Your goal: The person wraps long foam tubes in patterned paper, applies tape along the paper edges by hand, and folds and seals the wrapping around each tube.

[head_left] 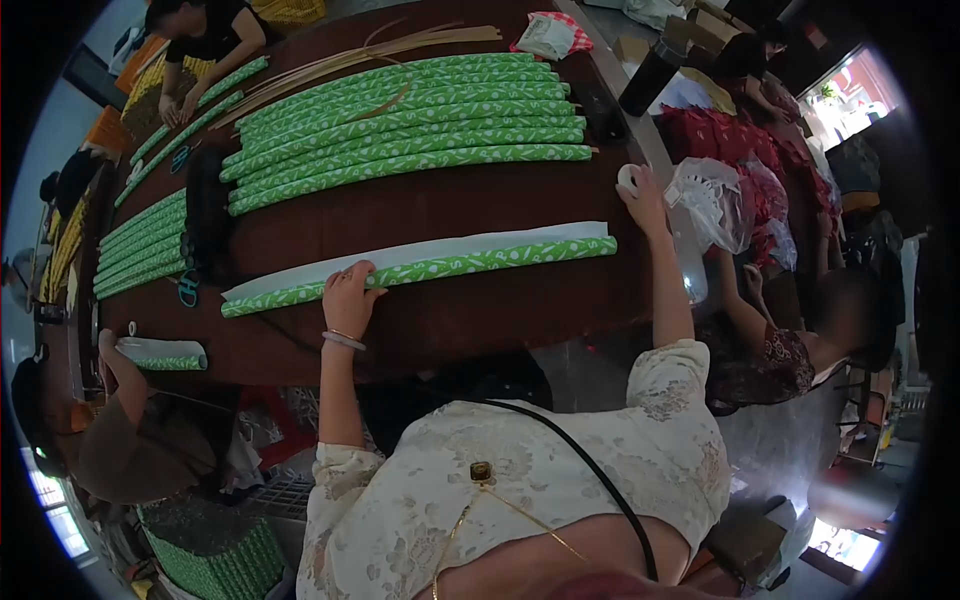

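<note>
A long green roll of patterned wrapping paper (490, 259) lies across the brown table in front of me. Its loose white edge (440, 246) stands up along the far side. My left hand (347, 287) is closed over the left part of this roll, fingers bent on top of it. To the right, past the roll's end, my right hand (645, 200) grips a small white roll of tape (627, 180) at the table's edge. The fingers of that hand partly hide the tape.
Several finished green rolls (420, 120) lie side by side beyond, with brown strips (400, 45) behind them. A black bundle (207, 205) and teal scissors (188, 290) are at left. A black bottle (655, 75) and plastic bag (712, 205) stand right. Co-workers sit around the table.
</note>
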A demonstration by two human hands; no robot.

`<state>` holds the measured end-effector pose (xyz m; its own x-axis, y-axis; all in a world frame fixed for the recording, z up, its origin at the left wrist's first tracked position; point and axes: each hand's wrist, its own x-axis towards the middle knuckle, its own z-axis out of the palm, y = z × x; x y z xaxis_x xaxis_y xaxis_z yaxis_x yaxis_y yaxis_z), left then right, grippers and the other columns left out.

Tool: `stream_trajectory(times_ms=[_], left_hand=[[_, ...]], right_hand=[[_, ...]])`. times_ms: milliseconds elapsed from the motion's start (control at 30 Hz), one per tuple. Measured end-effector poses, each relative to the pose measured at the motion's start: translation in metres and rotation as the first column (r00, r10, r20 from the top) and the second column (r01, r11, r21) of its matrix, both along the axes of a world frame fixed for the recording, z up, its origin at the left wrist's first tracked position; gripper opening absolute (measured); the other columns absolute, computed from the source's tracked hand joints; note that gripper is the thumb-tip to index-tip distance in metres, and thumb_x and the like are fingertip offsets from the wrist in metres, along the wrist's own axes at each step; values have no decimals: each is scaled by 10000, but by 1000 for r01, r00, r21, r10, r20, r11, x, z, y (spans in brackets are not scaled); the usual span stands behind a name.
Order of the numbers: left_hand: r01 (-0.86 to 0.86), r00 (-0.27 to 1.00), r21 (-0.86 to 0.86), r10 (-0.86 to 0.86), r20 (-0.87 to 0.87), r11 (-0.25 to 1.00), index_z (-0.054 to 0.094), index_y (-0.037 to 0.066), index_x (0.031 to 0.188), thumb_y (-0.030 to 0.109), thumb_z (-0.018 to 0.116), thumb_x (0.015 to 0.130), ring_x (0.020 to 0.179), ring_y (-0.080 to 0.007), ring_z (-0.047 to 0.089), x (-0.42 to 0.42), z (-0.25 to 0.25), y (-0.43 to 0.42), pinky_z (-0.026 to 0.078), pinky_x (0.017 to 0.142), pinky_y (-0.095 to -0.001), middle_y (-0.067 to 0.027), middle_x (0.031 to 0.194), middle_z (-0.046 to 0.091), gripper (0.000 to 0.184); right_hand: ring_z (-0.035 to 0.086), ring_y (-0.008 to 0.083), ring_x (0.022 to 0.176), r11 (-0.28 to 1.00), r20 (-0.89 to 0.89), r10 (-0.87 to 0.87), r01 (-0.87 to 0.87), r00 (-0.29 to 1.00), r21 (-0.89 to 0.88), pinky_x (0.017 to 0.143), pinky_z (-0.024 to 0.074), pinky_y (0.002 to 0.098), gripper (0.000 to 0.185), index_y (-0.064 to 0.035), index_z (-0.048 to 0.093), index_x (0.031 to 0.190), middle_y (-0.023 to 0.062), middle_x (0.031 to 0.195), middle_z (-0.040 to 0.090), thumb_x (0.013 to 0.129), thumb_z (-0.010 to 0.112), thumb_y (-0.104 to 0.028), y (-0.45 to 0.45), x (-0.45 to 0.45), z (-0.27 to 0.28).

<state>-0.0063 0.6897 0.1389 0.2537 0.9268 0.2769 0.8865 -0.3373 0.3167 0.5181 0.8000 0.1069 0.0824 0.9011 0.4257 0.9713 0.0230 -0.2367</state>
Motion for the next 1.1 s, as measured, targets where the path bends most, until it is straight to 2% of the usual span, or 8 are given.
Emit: stream_trajectory(times_ms=[133, 200, 233, 367, 433, 467, 867, 1100], left_hand=[[-2, 1000, 13, 2, 8, 1000, 518, 90, 962, 138, 730, 693, 902, -285, 600, 0, -1, 0, 420, 854, -409, -98, 939, 640, 346], [-7, 1000, 2, 7, 8, 1000, 523, 90, 960, 139, 730, 693, 911, -281, 601, 2, 2, 1, 420, 854, -406, -95, 938, 642, 342], [-16, 1000, -12, 16, 2, 1000, 527, 89, 958, 139, 730, 693, 920, -277, 601, 2, 3, -1, 420, 855, -403, -93, 937, 644, 338], [-33, 999, 3, 33, 10, 999, 542, 93, 968, 155, 734, 692, 937, -256, 603, 1, -2, -2, 423, 856, -398, -81, 943, 650, 342], [-29, 1000, -1, 29, 6, 1000, 545, 91, 974, 170, 731, 697, 921, -254, 605, 0, -4, -1, 425, 853, -395, -81, 940, 649, 343], [-22, 1000, -5, 22, -3, 1000, 545, 90, 977, 178, 729, 701, 911, -255, 606, -1, -5, -2, 426, 851, -392, -82, 937, 649, 343], [79, 996, -84, -82, -42, 993, 530, 109, 995, 219, 704, 721, 903, -255, 590, 37, -7, 5, 419, 836, -374, -77, 952, 624, 343], [154, 972, -83, -136, 194, 985, 530, 84, 1076, 184, 694, 728, 1022, -253, 563, 41, -11, 0, 398, 916, -386, -118, 1128, 584, 397]], right_hand=[[442, 321, 1197, 993, 57, -87, 83, 995, 79, 976, 374, 387, 472, -78, 550, 1176, 133, 1310, 458, 788, 668, -318, -26, -24, 22], [494, 288, 1149, 986, -347, 167, -152, 923, 72, 948, 398, 351, 409, -60, 567, 1156, 127, 1247, 522, 819, 646, -277, -41, -53, 50], [533, 262, 1093, 970, -640, 116, -224, 760, -90, 914, 420, 339, 369, -44, 572, 1135, 115, 1145, 581, 835, 631, -251, -55, -77, 64], [557, 254, 1030, 830, -512, 368, -522, 776, -195, 880, 436, 337, 349, -50, 580, 1114, 92, 1085, 585, 810, 659, -202, -97, -153, 78], [524, 272, 1053, 726, -245, 590, -638, 769, -255, 879, 429, 354, 408, -66, 569, 1137, 97, 1120, 553, 783, 684, -232, -102, -173, 68], [507, 282, 1041, 751, -132, 596, -608, 792, -256, 869, 425, 369, 442, -67, 563, 1133, 102, 1123, 527, 751, 706, -239, -102, -179, 64], [507, 337, 960, 771, -215, 422, -474, 881, -425, 823, 410, 390, 362, -26, 548, 1010, 133, 984, 515, 695, 693, -129, -97, -147, 74], [501, 356, 947, 795, -265, 402, -477, 877, -374, 808, 408, 402, 372, -10, 547, 989, 158, 987, 505, 663, 707, -89, -107, -125, 73]])
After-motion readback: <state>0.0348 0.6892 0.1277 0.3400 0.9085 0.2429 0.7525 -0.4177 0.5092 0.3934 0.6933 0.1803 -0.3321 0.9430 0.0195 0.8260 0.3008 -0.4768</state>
